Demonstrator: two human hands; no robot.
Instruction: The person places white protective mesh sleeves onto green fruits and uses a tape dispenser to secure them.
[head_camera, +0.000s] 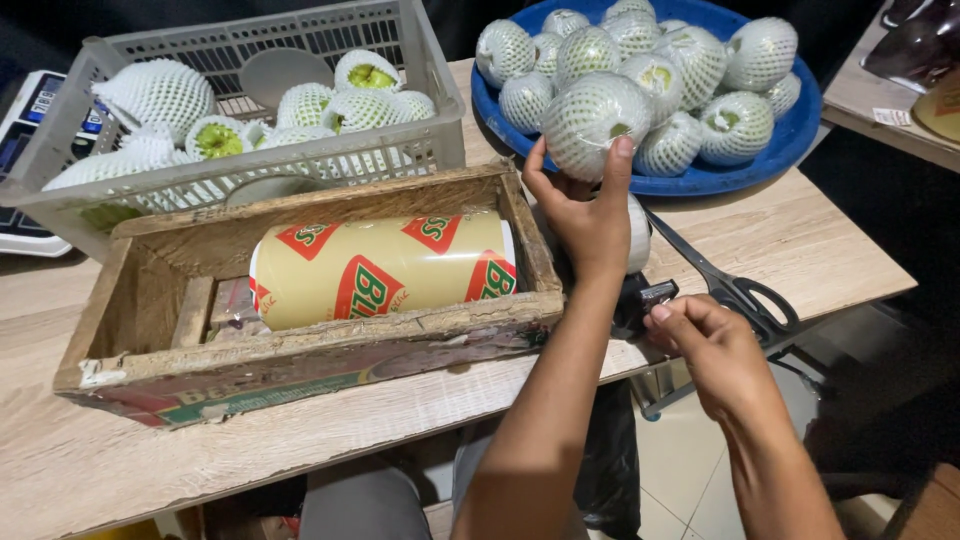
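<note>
Your left hand (585, 215) grips 1 netted fruit (597, 125) at centre-top, fingers wrapped. Right hand (715, 350), lower right, pinches a small black tool (645, 298) just below-right of fruit.

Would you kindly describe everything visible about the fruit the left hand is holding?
The fruit is round, pale green, and wrapped in a white foam net sleeve; a small gap in the mesh shows green skin. The left hand grips it from below, thumb on its left and fingers on its right. It sits at the near edge of the blue tray, against other netted fruits behind it.
</note>
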